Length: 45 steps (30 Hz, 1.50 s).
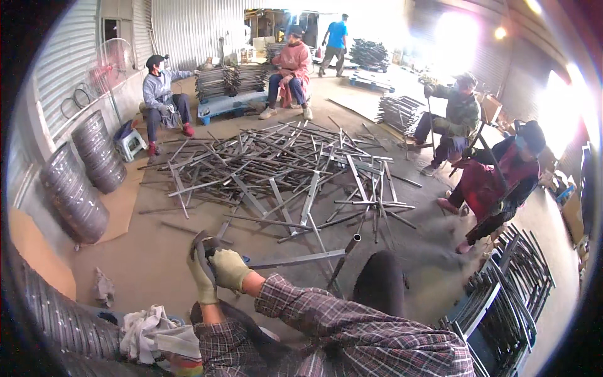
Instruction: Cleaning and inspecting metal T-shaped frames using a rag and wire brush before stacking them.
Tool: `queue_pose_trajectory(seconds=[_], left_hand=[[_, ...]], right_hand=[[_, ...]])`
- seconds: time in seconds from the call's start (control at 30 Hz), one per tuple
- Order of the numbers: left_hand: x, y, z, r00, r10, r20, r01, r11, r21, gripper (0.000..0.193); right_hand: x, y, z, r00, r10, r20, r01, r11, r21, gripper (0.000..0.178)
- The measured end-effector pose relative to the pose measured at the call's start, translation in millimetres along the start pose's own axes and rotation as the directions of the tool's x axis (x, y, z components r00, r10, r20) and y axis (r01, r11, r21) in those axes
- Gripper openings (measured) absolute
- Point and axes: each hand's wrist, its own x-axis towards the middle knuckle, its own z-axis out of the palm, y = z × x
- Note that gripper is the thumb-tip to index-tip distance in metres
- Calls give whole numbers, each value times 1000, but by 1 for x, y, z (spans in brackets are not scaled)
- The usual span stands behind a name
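My left hand [201, 276], in a cream work glove with dark areas, points upward with its fingers stretched out. Against it presses my right hand [229, 269], gloved alike, with its fingers curled; whatever lies between the two hands is hidden. A flat grey metal bar [301, 259] runs from beside my right wrist to a dark round tube [344, 257] by my knee. Whether my right hand touches this bar, I cannot tell. Beyond my hands spreads a large heap of metal bars and frames [270, 163] on the floor.
Stacked metal frames [502, 301] stand close at my right. Pale cloths [157, 336] lie at lower left, near dark ribbed stacks [72, 195]. Several seated people ring the heap; one person [336, 38] in blue stands at the back. A fan [112, 63] stands by the left wall.
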Motion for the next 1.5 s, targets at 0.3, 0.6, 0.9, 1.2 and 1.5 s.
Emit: queue_pose_trajectory(seconds=[0.3,0.6,0.9,1.2,1.5], left_hand=[[9,-24,-24,1000,-19,19,19,1000,7,34],[22,-40,-4,998,39,-43,-43,994,-102,34],[18,-35,1,991,127,-49,-122,987,100,36],[15,-43,-10,961,89,-261,-55,989,136,35],[13,-38,4,942,95,-322,-31,980,198,28]], right_hand=[[-98,82,-61,999,19,-35,-24,991,-131,26],[-171,135,-110,960,212,-180,-251,941,-229,21],[-170,127,-94,947,117,-299,-185,960,-209,22],[-188,115,-93,925,53,-377,-121,980,-158,30],[-193,130,-88,921,3,-391,-49,993,-110,33]])
